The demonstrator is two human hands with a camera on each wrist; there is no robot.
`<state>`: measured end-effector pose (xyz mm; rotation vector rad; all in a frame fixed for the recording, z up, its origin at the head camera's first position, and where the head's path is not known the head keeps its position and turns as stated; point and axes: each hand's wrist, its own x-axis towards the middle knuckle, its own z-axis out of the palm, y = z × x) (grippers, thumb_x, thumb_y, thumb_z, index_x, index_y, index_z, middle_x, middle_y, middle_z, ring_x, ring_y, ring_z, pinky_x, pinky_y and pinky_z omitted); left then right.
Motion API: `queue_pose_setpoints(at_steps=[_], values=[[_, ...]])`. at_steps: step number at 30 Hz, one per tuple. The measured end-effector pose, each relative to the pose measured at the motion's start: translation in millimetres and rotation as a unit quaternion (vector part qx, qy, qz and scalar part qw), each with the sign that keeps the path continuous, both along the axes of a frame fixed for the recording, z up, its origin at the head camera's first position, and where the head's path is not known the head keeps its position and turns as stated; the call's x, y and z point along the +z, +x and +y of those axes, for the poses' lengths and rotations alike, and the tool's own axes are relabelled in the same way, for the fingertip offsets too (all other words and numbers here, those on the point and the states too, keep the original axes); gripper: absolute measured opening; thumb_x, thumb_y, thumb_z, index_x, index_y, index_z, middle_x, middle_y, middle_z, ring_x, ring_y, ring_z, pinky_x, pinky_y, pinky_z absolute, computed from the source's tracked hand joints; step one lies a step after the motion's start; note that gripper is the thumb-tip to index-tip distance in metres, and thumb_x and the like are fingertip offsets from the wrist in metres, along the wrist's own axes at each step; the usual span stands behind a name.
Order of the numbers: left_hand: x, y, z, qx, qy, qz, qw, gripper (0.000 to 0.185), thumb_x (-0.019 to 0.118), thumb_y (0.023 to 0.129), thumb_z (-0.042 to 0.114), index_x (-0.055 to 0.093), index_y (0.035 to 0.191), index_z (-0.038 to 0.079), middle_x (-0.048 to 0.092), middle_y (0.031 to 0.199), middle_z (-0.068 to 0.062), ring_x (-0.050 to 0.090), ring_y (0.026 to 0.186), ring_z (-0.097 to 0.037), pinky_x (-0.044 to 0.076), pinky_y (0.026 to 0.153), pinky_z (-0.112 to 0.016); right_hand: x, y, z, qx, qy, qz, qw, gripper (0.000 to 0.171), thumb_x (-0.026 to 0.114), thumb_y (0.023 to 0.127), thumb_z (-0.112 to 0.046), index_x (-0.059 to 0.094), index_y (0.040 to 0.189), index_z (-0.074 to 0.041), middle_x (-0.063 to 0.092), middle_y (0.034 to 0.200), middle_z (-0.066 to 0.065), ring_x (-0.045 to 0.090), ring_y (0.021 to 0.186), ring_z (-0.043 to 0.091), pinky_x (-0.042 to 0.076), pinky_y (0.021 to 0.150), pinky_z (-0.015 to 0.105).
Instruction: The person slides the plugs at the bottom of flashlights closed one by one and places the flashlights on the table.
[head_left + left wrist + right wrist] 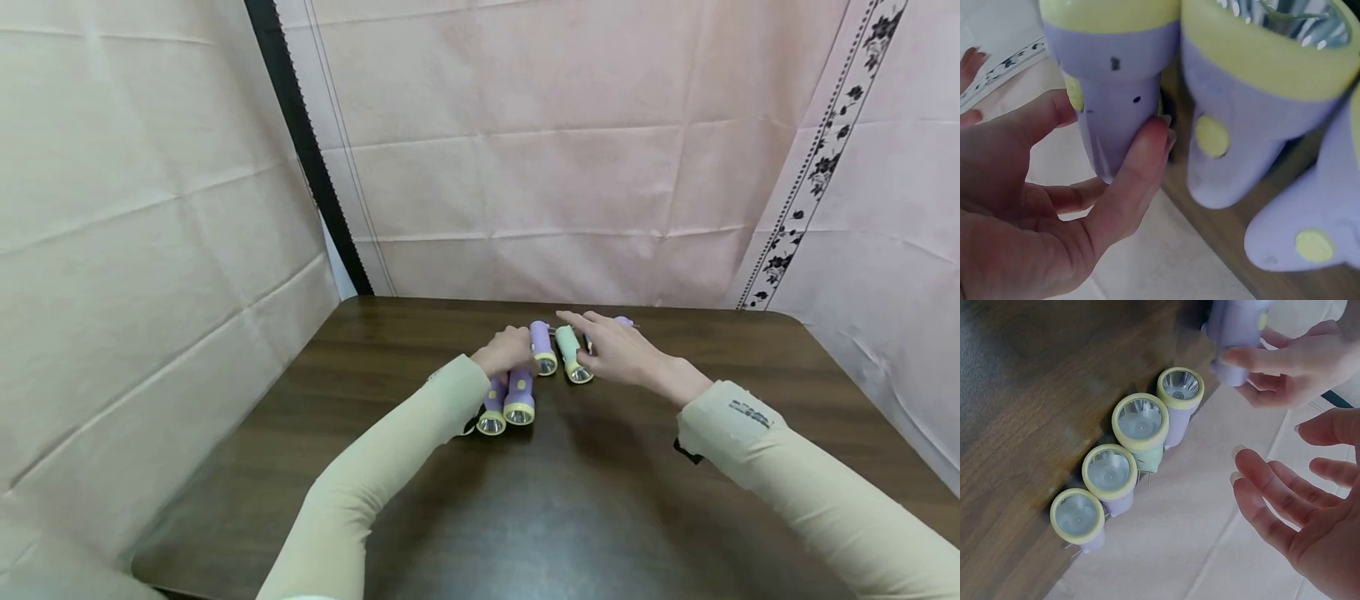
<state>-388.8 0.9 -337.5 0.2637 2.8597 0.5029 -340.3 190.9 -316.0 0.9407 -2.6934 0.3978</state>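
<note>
Head view: a dark brown wooden table (pixel 600 517) stands before pale pink creased cloth walls (pixel 570 142). Near the table's far middle lie several small plastic torches with purple bodies and yellow lens rims. The left hand (pixel 508 350), in a cream long sleeve (pixel 390 467), curls its fingers about one purple torch with a yellow rim (pixel 542 347). Two more purple torches (pixel 507 403) lie side by side just below that hand, lenses toward the person. The right hand (pixel 622 350) lies flat with straight, loose fingers over a pale green torch with a yellow rim (pixel 573 353), holding nothing; whether it touches that torch cannot be told.

Left wrist view: the left hand (pixel 1035 212) grips the purple torch (pixel 1113 94) between thumb (pixel 1132 181) and fingers, at the narrow end of its barrel. Just beside it another purple torch with a round yellow button (pixel 1254 125) lies on the wood, and a third (pixel 1310 231) lies at the lower right.

Right wrist view: the right hand (pixel 1310 506) hangs with fingers spread and relaxed, gripping nothing. Four torches (pixel 1129 462) lie in a row on the table, shiny lenses toward the camera, touching or nearly so; the second from the top is the pale green one (pixel 1142 428). Above, the left hand (pixel 1297 369) holds the purple torch (pixel 1235 331) clear of the row.
</note>
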Motion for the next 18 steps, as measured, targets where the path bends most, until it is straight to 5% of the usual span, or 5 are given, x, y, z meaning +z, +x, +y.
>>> queue_pose_setpoints(at_steps=[6, 18], values=[[-13.9, -2.0, 10, 0.002, -0.029, 0.017, 0.9994, 0.037, 0.076, 0.079, 0.019, 0.060, 0.109, 0.003, 0.065, 0.104, -0.017, 0.066, 0.067, -0.026, 0.054, 0.047, -0.033, -5.2, 1.3, 0, -0.001, -0.004, 0.004, 1.000, 0.058, 0.057, 0.085, -0.008, 0.045, 0.142, -0.011, 0.058, 0.096, 0.007, 0.048, 0.064, 0.009, 0.039, 0.058, 0.025], [-26.0, -2.4, 15, -0.035, -0.132, 0.065, 0.9885, 0.034, 0.075, 0.079, 0.023, 0.064, 0.107, 0.008, 0.064, 0.105, -0.010, 0.061, 0.084, -0.021, 0.051, 0.066, -0.032, -8.9, 2.3, 5, -0.010, -0.002, 0.004, 1.000, 0.049, 0.060, 0.085, -0.009, 0.055, 0.133, -0.011, 0.062, 0.119, 0.011, 0.051, 0.069, 0.010, 0.043, 0.063, 0.029]])
